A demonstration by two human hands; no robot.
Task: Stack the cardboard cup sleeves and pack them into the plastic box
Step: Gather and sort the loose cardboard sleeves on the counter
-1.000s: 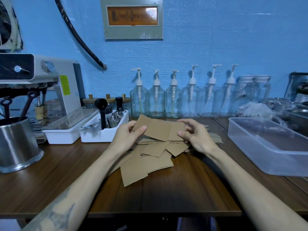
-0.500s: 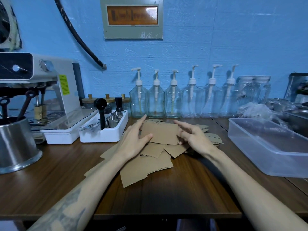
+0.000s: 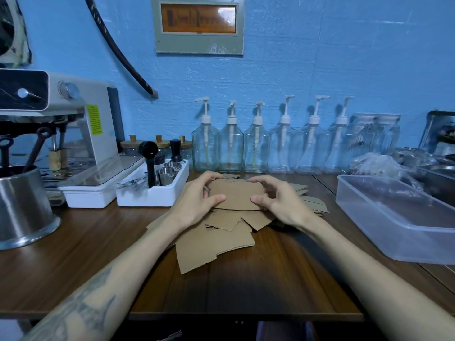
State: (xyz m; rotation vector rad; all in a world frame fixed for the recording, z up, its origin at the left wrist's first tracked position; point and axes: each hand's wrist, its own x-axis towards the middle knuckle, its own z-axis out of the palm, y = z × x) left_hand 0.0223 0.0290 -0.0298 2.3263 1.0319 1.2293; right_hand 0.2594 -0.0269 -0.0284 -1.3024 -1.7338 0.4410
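Two hands are seen in the head view, meeting over a heap of cardboard cup sleeves (image 3: 216, 242) near the middle of the wooden table (image 3: 270, 279). One flattened sleeve, the top sleeve (image 3: 236, 194), is held level above the heap. It is gripped at its left end by the left hand (image 3: 197, 205), whose fingers are curled over the far edge while the thumb is pressed along the near edge. Its right end is gripped in the same manner by the right hand (image 3: 278, 203), fingers curled over the far edge and thumb laid against the near edge. Whether a single sleeve or several aligned ones are held cannot be told. The remaining sleeves are spread loosely beneath and around the hands, some lying toward the near edge of the table and others fanned toward the right.

A clear plastic box (image 3: 394, 217) is placed at the right edge of the table, well apart from the heap, with no sleeves seen inside it. A white tray of metal tools (image 3: 152, 190) is set just left of the heap, and an espresso machine (image 3: 73, 134) is shown at the far left corner beside a steel container (image 3: 22, 207). A row of glass pump bottles (image 3: 256, 148) is lined along the far edge against the blue wall.
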